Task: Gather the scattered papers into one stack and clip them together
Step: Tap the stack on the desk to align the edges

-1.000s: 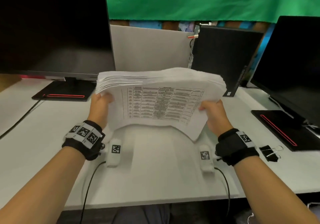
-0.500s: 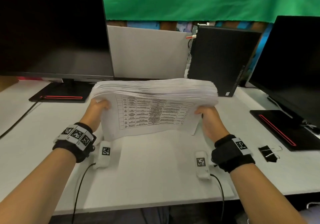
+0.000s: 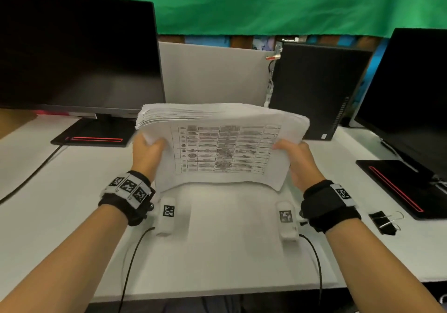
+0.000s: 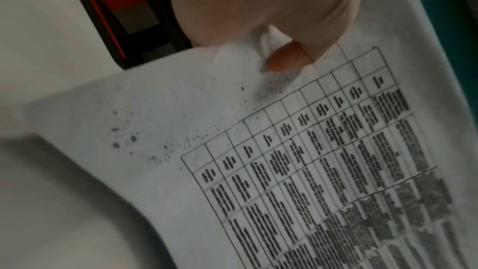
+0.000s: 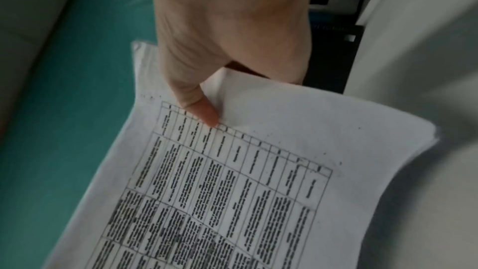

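L hand (image 3: 147, 153) & R hand (image 3: 298, 161) grip paper stack (image 3: 225, 143) upright.

text: none legible | paper stack (image 3: 225, 150) — printed table, blurred

We cannot read the printed table on the stack of papers (image 3: 222, 148): the rows blur into dark dashes in all three views. The fingers of the left hand (image 3: 147, 154) and the right hand (image 3: 298, 162) lie behind the sheets, so only the thumbs show (each grip is half hidden). Both wrist views cut the stack off at the bottom edge. The binder clips (image 3: 384, 222) on the table (image 3: 232, 252) overlap, and we cannot count them surely. The left monitor (image 3: 77, 53) runs off the picture's edge.
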Action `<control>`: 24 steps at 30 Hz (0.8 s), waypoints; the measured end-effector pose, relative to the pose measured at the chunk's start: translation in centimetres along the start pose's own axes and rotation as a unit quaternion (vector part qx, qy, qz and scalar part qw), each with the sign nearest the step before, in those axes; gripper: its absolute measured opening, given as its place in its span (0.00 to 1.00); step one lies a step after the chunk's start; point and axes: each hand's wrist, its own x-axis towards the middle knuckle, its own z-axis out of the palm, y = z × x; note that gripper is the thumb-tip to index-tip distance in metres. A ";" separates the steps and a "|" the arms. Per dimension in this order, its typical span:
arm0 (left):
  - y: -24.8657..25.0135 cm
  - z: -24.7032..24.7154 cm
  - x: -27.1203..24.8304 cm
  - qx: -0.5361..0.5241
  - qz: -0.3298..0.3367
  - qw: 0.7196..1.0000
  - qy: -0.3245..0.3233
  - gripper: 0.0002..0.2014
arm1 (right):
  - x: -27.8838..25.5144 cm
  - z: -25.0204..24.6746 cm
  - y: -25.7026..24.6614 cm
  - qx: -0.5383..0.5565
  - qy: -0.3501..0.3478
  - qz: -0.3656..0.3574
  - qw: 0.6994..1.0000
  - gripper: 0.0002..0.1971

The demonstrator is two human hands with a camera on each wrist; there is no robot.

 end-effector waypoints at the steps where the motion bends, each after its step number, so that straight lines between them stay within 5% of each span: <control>1: 0.6 -0.2 0.1 -0.008 0.014 1.000 -0.003 0.18 | 0.1 -0.2 -0.6 0.011 -0.006 -0.006 1.000 0.14; 7: -0.1 -1.5 -0.5 -0.003 -0.028 0.995 -0.098 0.17 | 0.8 -2.7 1.9 -0.035 -0.098 0.028 0.994 0.19; 9: -0.3 -1.0 -0.7 -0.007 -0.034 0.997 -0.069 0.11 | 1.0 -2.6 2.0 -0.046 -0.075 0.020 0.996 0.17; 14: -0.6 -0.3 0.0 -0.030 -0.053 0.997 -0.040 0.10 | 0.9 -2.5 1.0 -0.021 -0.140 0.037 0.989 0.23; 20: 1.8 0.6 1.1 -0.029 -0.041 0.999 -0.019 0.09 | 0.9 -2.1 -1.6 -0.042 -0.123 0.035 0.991 0.19; 22: 3.0 0.6 2.2 -0.001 -0.087 0.994 -0.059 0.07 | 1.5 -2.1 -2.9 -0.021 -0.105 0.044 0.993 0.19; 24: 3.7 0.1 2.9 0.012 -0.171 0.973 -0.156 0.16 | 2.2 -2.4 -3.5 0.025 -0.102 0.088 0.991 0.22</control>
